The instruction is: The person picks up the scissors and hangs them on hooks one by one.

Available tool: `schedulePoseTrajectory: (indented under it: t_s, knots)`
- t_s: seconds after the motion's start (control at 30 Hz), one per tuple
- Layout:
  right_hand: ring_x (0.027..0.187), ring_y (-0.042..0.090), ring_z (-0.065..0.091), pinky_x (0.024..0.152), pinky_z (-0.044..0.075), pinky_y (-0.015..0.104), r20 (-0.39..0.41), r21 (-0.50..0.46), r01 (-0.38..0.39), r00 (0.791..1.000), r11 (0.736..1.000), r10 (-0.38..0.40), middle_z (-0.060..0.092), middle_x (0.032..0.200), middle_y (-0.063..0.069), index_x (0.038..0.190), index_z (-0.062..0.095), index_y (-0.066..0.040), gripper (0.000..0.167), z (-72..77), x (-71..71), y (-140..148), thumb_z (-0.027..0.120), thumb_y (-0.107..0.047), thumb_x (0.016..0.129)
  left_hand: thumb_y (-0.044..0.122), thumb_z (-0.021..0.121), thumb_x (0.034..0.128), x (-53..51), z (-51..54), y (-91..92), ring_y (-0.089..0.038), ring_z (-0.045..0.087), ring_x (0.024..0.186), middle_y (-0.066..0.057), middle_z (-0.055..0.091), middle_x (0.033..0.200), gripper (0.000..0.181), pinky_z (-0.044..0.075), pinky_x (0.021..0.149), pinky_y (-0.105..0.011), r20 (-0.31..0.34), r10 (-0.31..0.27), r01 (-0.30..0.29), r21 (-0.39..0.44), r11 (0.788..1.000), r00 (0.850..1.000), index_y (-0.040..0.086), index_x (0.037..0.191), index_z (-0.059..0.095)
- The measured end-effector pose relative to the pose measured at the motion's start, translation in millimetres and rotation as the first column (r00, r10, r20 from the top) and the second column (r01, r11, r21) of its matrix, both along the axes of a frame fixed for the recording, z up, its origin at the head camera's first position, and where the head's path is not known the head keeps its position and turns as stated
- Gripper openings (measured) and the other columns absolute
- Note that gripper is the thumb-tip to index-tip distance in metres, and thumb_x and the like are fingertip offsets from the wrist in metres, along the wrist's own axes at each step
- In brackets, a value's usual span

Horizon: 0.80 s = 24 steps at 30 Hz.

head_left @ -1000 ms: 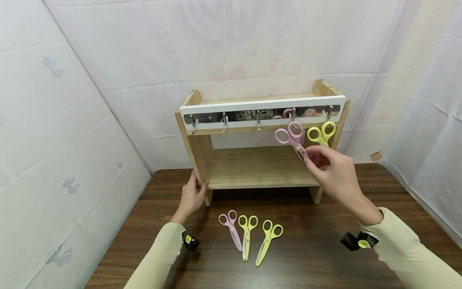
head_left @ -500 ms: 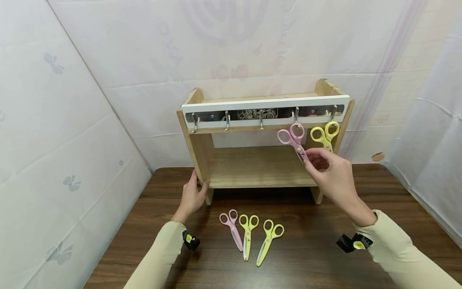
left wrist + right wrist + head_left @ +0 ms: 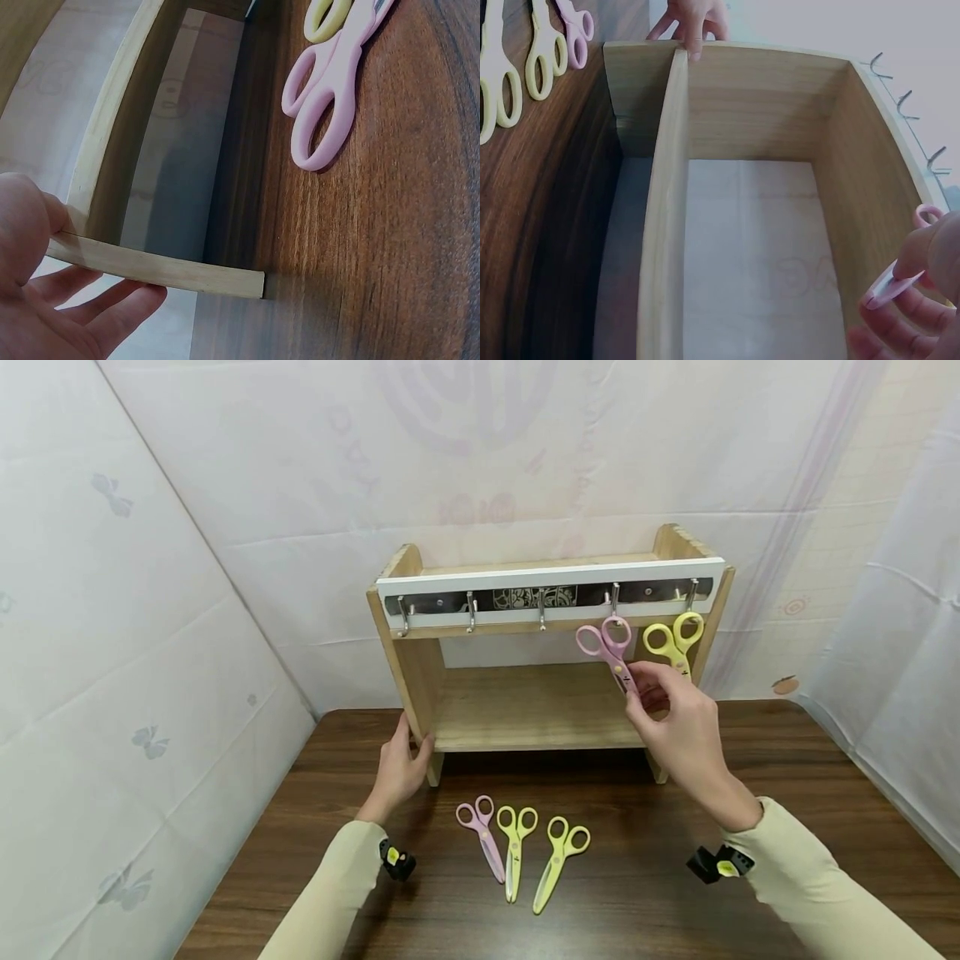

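My right hand point(image 3: 678, 722) pinches pink scissors point(image 3: 617, 652) by the blades, handles up. One handle loop is at the tip of the fourth hook point(image 3: 615, 602) from the left; I cannot tell whether the hook passes through it. Yellow scissors point(image 3: 675, 639) hang from the rightmost hook, their blades partly behind my right hand. My left hand point(image 3: 397, 768) grips the lower left side panel of the wooden shelf point(image 3: 540, 706). In the left wrist view, the thumb is on the inner side and the fingers point(image 3: 124, 311) are on the outer side of the panel.
Pink scissors point(image 3: 482, 835) and two yellow scissors, one in the middle point(image 3: 513, 847) and one at the right point(image 3: 557, 864), lie on the dark wooden table point(image 3: 660, 885) before the shelf. A white rail point(image 3: 450, 585) with several metal hooks spans its top front. Patterned cloth point(image 3: 300, 460) hangs behind.
The right hand and wrist have shifted slightly left, still pinching the pink scissors, which stay by the fourth hook. The view tilted a little; the left hand holds the same spot.
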State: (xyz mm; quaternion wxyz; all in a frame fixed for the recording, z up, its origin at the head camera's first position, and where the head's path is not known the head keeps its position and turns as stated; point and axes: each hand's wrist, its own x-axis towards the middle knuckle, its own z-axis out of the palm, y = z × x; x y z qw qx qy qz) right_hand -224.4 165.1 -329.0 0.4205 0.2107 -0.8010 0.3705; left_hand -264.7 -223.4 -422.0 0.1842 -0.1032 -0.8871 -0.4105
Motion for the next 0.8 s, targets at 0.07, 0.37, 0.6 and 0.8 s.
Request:
schedulePoseTrajectory:
  t_s: [0.07, 0.37, 0.6, 0.8]
  knots:
    - [0.072, 0.015, 0.066, 0.066, 0.05, 0.009, 0.002, 0.0, 0.0, 1.0, 1.0, 0.0, 0.072, 0.089, 0.006, 0.116, 0.071, -0.002, 0.032, -2.5, -0.8, -1, 0.07, 0.008, 0.085, 0.013, 0.058, 0.105, 0.3, -0.6, -0.1, -0.043, 0.066, 0.114, -0.03, 0.061, 0.132, 0.054, 0.063, 0.077, -0.051, 0.003, -0.001, 0.001, 0.004, 1.0, 1.0, 0.004, 0.154, 0.037]
    - [0.073, 0.02, 0.069, 0.067, 0.051, 0.012, 0.021, -0.003, -0.002, 1.0, 1.0, 0.002, 0.073, 0.089, 0.009, 0.117, 0.07, 0.001, 0.034, -11.7, -7.8, -6, 0.071, 0.009, 0.084, 0.012, 0.058, 0.1048, 0.6, -1.2, -0.2, -0.043, 0.067, 0.113, -0.03, 0.062, 0.131, 0.053, 0.063, 0.075, -0.05, -0.005, -0.008, 0.008, 0.014, 1.0, 1.0, 0.004, 0.153, 0.038]
    - [0.074, 0.021, 0.07, 0.067, 0.049, 0.013, 0.024, -0.002, 0.003, 1.0, 1.0, -0.003, 0.073, 0.092, 0.01, 0.117, 0.069, 0.001, 0.034, -14.5, -9.8, -9, 0.072, 0.007, 0.084, 0.012, 0.058, 0.105, -0.2, -1.0, 0.2, -0.042, 0.066, 0.114, -0.031, 0.061, 0.132, 0.054, 0.063, 0.077, -0.05, -0.006, -0.013, 0.013, 0.018, 1.0, 1.0, 0.004, 0.154, 0.037]
    - [0.074, 0.022, 0.07, 0.066, 0.049, 0.011, 0.029, 0.004, 0.007, 1.0, 1.0, -0.007, 0.073, 0.091, 0.01, 0.116, 0.069, 0.001, 0.033, -14.6, -9.8, -9, 0.073, 0.006, 0.084, 0.011, 0.058, 0.1046, -0.5, -1.5, -0.1, -0.042, 0.066, 0.114, -0.031, 0.062, 0.131, 0.054, 0.063, 0.078, -0.05, -0.012, -0.012, 0.012, 0.017, 1.0, 1.0, 0.003, 0.153, 0.037]
